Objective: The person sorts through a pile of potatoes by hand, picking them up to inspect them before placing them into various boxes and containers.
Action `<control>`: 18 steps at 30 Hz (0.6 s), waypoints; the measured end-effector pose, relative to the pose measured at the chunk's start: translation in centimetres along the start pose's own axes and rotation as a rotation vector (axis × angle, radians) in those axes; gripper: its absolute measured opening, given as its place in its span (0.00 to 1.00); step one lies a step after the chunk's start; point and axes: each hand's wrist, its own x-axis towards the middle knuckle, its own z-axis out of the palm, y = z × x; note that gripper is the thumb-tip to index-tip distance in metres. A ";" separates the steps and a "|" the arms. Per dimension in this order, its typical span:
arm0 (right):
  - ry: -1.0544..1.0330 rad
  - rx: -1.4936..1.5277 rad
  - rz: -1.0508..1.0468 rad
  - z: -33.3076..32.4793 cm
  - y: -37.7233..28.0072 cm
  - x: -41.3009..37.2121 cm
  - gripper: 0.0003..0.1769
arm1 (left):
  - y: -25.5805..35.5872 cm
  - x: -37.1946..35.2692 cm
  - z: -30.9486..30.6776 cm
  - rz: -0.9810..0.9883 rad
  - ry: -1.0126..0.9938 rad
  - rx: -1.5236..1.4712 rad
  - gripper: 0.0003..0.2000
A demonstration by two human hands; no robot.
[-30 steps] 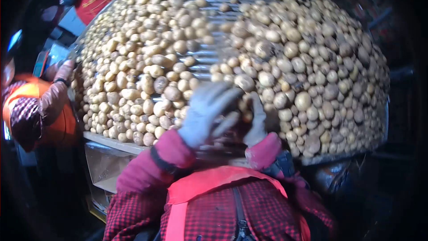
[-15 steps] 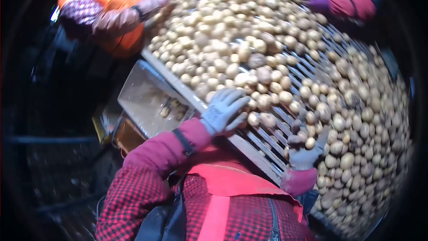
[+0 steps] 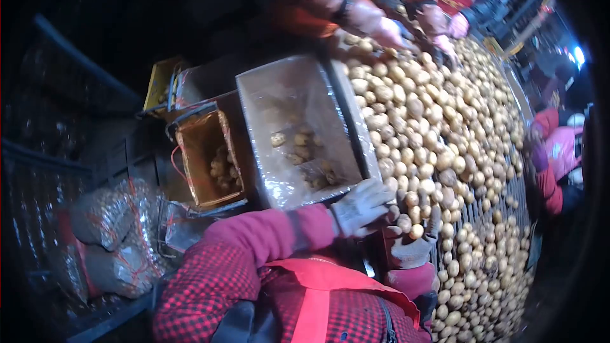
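Observation:
My left hand point(image 3: 361, 206), in a grey glove, lies over the near edge of the sorting table, beside the corner of a plastic-lined box point(image 3: 257, 114). Its fingers stretch toward the potatoes, mostly laid out; their undersides are hidden. My right hand point(image 3: 410, 251), gloved in grey too, is low at the table's near side. Its fingers and thumb curl up around a small potato point(image 3: 416, 232), with another potato point(image 3: 404, 222) close against them. A thick layer of potatoes point(image 3: 438, 133) covers the slatted table point(image 3: 471, 215) past both hands.
Some potatoes lie inside the lined box. Left of it stand an orange-lined crate point(image 3: 190, 152) and a yellow crate point(image 3: 157, 86). Filled sacks point(image 3: 117, 235) lie at lower left. A co-worker's hands point(image 3: 394, 33) reach into the potatoes at the top; another person point(image 3: 559, 152) is at right.
My view has swung left, bringing the boxes and sacks into sight. My two hands are closer together, and the right one still has a small potato in its fingers.

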 end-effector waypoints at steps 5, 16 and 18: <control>-0.041 0.043 0.562 6.6 4.8 4.2 0.34 | -1.1 -9.0 -9.5 -0.251 0.076 0.359 0.21; -0.452 -0.266 0.825 32.0 22.9 19.0 0.34 | 2.6 -20.2 -17.7 -0.670 0.279 0.675 0.21; -0.410 -0.350 0.731 32.1 23.5 19.2 0.33 | 2.5 -20.2 -18.5 -0.712 0.266 0.692 0.21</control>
